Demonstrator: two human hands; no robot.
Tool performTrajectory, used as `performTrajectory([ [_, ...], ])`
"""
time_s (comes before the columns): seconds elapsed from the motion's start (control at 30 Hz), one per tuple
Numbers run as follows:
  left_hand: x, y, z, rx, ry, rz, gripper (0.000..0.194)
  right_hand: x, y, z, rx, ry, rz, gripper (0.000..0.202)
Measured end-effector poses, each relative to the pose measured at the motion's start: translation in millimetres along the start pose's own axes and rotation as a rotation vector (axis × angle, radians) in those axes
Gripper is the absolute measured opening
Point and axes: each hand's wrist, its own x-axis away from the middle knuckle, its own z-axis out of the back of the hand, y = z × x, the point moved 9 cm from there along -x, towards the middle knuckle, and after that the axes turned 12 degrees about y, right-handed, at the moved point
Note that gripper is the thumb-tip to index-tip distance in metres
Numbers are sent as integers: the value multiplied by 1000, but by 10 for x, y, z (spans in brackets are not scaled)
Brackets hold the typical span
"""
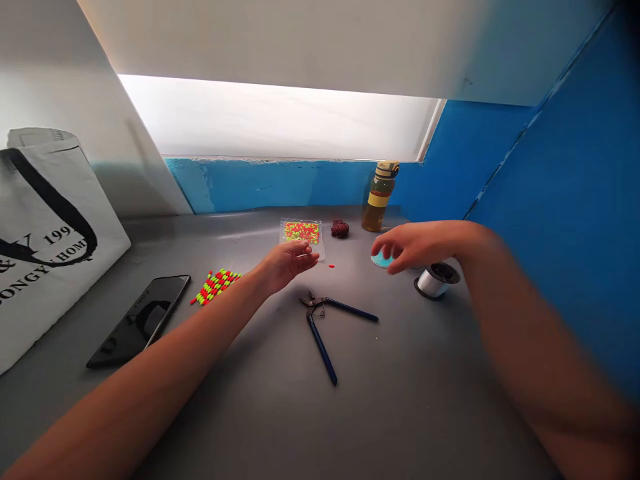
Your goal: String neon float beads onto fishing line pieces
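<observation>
My left hand (291, 265) hovers near the lower edge of a clear bag of red and yellow-green beads (301, 232), its fingers slightly curled and apart, with nothing seen in them. Over a round dish of light-blue bits (382, 259) hangs my right hand (404, 247), fingers apart and pointing down. A white spool of thread (434, 280) lies under my right wrist. Pliers with blue handles (323, 340) lie spread on the grey table (390, 407). One red bead (331, 267) sits between the hands. Beside my left forearm is a red and green beaded piece (216, 287).
A black phone (143, 320) lies at the left, near a white cloth bag (45, 233). At the back stand a bottle with amber liquid (377, 203) and a dark red bundle of cord (340, 229). A blue wall (565, 193) borders the right side.
</observation>
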Motion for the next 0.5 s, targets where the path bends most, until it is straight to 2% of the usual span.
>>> performTrajectory([
  [0.1, 4, 19, 1, 11, 17, 2, 6, -95, 699, 126, 76, 19, -252, 58],
  [0.2, 3, 49, 10, 14, 33, -3, 5, -188, 1154, 64, 15, 35, -413, 53],
  [0.27, 2, 69, 24, 6, 45, 0, 5, -245, 1276, -48, -35, -23, -417, 57],
  [0.4, 4, 125, 50, -15, 57, 3, 8, -285, 1342, -177, -47, -111, -386, 70],
  [0.47, 5, 155, 75, -15, 71, 0, 9, -285, 1346, -169, -44, -88, -382, 67],
  [0.5, 4, 168, 88, -16, 79, -1, 9, -292, 1354, -101, -32, -6, -387, 63],
])
